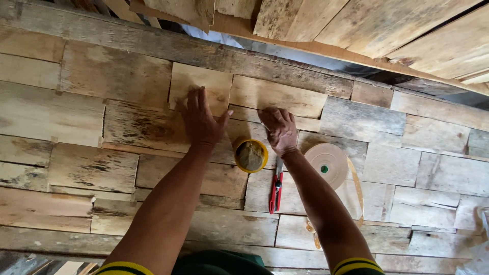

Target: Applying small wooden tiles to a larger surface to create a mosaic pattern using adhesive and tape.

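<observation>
Two bare forearms, each with a dark green short sleeve (356, 266) edged in yellow stripes, at six o'clock.

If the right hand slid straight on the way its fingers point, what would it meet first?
The right hand lies flat, fingers pointing up-left; first comes the seam into the pale veneer piece, then the dark weathered plank. Nothing loose seems to lie in that line.

Soft, even daylight, sharp focus throughout, faint shadows under the arms, slight wide-angle bending at edges.
</observation>
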